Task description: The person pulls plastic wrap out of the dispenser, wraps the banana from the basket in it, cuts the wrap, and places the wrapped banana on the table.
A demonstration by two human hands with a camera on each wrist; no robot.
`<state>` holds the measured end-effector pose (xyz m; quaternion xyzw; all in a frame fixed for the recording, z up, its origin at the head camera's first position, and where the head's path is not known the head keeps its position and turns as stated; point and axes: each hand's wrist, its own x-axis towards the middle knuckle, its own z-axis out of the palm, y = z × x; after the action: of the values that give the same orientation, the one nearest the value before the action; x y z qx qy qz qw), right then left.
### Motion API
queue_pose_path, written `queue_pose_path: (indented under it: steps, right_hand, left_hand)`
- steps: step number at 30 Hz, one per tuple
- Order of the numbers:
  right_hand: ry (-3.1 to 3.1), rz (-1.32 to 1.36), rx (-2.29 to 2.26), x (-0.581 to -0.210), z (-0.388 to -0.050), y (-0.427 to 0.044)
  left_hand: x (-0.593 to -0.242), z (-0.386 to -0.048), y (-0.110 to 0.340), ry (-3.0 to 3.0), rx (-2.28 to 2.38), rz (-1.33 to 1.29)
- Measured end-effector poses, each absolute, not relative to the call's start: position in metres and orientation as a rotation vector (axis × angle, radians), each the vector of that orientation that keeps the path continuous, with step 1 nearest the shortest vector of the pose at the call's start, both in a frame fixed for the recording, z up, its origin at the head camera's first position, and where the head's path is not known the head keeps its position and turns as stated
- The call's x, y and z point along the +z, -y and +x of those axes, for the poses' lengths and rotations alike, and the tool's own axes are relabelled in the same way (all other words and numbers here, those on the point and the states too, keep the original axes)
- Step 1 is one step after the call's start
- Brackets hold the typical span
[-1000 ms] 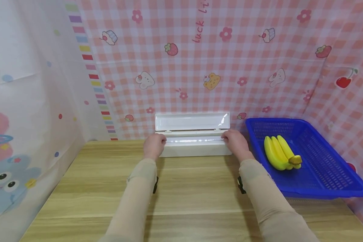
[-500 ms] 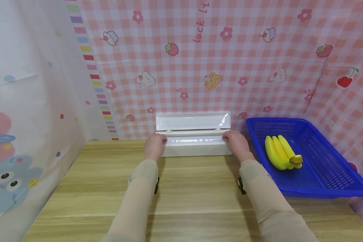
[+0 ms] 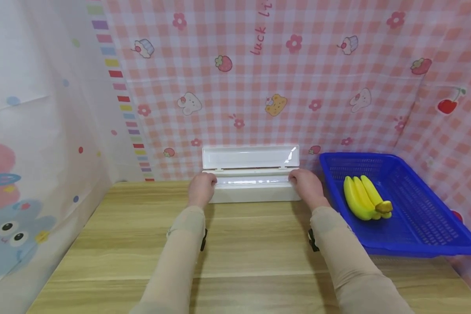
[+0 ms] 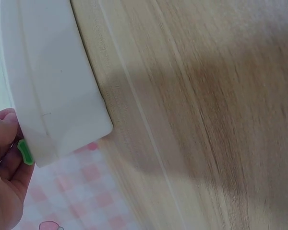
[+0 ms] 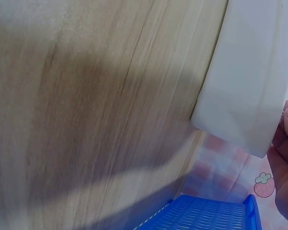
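A long white cling film dispenser [image 3: 255,195] lies near the back of the table, its lid [image 3: 251,157] raised. Clear cling film [image 3: 252,180] shows along its opening, between the two hands. At the left end, the left hand [image 3: 201,190] has its fingers curled and pinches the film's edge. The right hand [image 3: 308,187] does the same at the right end. In the left wrist view, a small green piece [image 4: 25,152] sits by the left fingers at the dispenser's end. The right wrist view shows the right fingers [image 5: 281,160] partly, beside the dispenser's corner.
To the right stands a blue plastic basket [image 3: 408,226] holding a bunch of bananas [image 3: 361,198]. It is close to the right forearm. A pink checked cloth [image 3: 235,87] hangs behind the wooden table [image 3: 255,261], and a white printed cloth [image 3: 35,117] hangs at the left.
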<state>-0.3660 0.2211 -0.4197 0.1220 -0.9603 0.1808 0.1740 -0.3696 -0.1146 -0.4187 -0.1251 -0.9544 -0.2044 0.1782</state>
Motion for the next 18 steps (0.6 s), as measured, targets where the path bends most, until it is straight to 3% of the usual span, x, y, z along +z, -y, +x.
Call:
queue_pose_path:
  steps: [18]
  right_hand:
    - [2.768,0.311,0.563,-0.4121,-0.3655,-0.2223]
  left_hand:
    - [-0.4146,-0.3696,0.1142,2.617,-0.556,-0.388]
